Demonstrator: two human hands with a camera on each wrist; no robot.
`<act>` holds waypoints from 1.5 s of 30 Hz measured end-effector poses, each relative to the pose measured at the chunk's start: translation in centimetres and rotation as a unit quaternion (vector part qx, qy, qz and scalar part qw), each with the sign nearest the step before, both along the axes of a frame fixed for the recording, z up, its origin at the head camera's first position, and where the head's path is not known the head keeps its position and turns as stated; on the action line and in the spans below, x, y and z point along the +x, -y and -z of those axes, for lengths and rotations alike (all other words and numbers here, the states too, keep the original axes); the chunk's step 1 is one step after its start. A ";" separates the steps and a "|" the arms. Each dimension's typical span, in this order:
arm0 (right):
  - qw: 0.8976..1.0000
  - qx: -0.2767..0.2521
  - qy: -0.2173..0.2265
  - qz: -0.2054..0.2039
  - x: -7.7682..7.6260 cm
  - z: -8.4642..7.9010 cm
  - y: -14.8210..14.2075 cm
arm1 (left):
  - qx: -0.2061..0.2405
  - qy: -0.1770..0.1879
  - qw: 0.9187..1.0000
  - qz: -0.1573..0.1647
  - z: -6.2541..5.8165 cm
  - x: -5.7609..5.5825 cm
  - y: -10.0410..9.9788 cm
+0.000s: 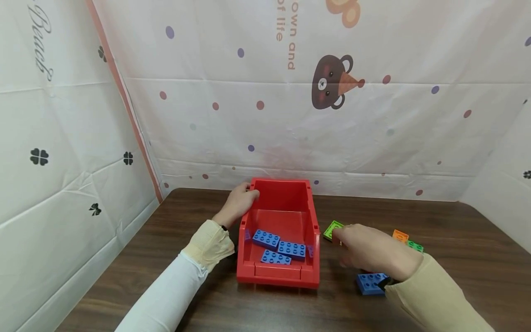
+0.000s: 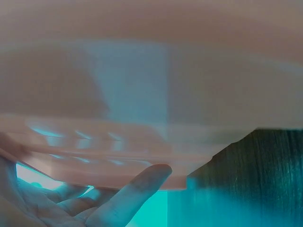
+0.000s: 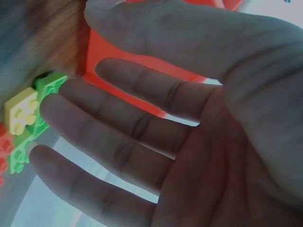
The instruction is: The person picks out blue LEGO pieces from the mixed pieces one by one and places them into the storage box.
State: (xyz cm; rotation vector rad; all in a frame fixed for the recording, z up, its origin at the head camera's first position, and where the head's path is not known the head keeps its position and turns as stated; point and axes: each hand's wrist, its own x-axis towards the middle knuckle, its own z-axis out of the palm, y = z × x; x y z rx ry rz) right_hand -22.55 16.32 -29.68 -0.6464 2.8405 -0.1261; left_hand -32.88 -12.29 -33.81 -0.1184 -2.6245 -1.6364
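Observation:
A red storage bin [image 1: 278, 276] sits on the table with several blue toy bricks [image 1: 292, 249] inside. My left hand [image 1: 240, 202] grips the bin's left wall near the back, thumb over the rim. In the left wrist view the thumb [image 2: 137, 194] lies along the bin's edge, looking pale there. To the right of the bin, my right hand [image 1: 371, 246] hovers over loose bricks, beside a lime green brick [image 1: 333, 228]. Its fingers [image 3: 118, 146] are spread, fairly straight, with nothing in the palm. Green bricks [image 3: 49, 87] and a yellow brick [image 3: 20, 111] show beyond the fingertips.
A blue brick [image 1: 369, 284] lies near my right wrist. Farther right are an orange brick [image 1: 400, 236] and a green brick [image 1: 415, 246], partly behind the hand. The brown wooden table [image 1: 456, 235] meets a printed white curtain [image 1: 207, 133] at the back.

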 end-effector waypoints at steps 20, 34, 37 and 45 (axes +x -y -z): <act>0.998 0.034 0.051 0.028 0.5 1.7 -1.5 | 0.005 0.000 1.000 0.009 0.1 0.3 0.0; 0.994 0.018 0.095 0.049 1.3 2.1 -3.1 | 0.005 0.002 1.000 0.006 0.0 0.4 0.1; 0.997 0.019 0.076 0.029 1.5 2.2 -3.6 | 0.003 0.001 1.000 0.005 0.0 0.5 0.1; 0.998 0.012 0.059 0.020 1.9 2.8 -5.0 | 0.000 -0.002 1.000 0.004 -0.1 0.4 0.0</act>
